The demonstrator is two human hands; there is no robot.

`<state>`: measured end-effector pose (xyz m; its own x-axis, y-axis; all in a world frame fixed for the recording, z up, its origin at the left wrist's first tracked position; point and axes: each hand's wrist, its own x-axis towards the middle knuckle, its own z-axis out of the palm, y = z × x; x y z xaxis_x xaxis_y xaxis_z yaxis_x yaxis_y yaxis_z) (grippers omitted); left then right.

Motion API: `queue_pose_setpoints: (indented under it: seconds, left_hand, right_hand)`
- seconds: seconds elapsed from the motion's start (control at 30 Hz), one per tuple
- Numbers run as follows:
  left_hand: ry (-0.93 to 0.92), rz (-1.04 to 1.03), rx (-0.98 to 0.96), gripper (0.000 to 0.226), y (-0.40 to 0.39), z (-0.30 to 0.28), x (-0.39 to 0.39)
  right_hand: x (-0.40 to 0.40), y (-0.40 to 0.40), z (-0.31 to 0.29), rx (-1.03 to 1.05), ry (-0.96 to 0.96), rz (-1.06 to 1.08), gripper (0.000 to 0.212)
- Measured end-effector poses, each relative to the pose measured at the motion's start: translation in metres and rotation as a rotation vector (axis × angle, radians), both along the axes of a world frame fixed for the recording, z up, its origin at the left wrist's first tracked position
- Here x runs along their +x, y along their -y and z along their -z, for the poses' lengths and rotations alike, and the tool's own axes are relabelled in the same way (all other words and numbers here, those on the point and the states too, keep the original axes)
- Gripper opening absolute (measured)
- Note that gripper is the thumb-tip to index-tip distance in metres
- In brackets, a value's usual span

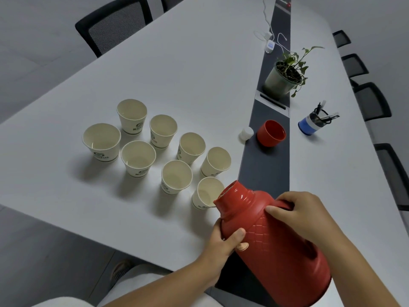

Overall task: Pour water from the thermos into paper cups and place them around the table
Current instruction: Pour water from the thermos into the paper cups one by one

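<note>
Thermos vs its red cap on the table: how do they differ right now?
The thermos is tilted, its open mouth over the nearest paper cup; the red cap stands mouth up on the dark centre strip. The thermos is held off the table by both hands, left hand under the neck and right hand at the handle; the red cap is untouched. The thermos is far larger. Both are red plastic.

A white counter (199, 69) with a dark central strip (269, 165) carries eight upright paper cups (177, 177) in a cluster. On the strip stand a red lid (271, 133) and a potted plant (284, 77); a white stopper (246, 133) lies just beside the lid. A pen holder (312, 125) and a white charger (269, 45) with cable also rest on the counter.
</note>
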<state>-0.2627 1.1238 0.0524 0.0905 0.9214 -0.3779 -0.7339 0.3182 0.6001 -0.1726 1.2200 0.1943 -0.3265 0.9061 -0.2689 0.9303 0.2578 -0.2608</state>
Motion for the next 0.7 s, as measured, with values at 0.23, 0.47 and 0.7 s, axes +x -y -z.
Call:
queue_pose_setpoints:
  seconds: [0.23, 0.47, 0.7]
  left_hand:
    - [-0.007, 0.008, -0.013, 0.055, -0.0014, -0.0015, -0.001]
    - [-0.038, 0.032, -0.007, 0.039, 0.0005, -0.0035, -0.0048]
    - [-0.024, 0.021, -0.005, 0.05, 0.0025, -0.0053, -0.0039]
  right_hand:
    - [-0.0044, -0.0027, -0.0008, 0.015, 0.007, -0.027, 0.013]
    - [-0.006, -0.0042, 0.0006, 0.014, 0.017, -0.034, 0.014]
    - [-0.0069, -0.0043, 0.0009, 0.035, 0.003, -0.033, 0.019]
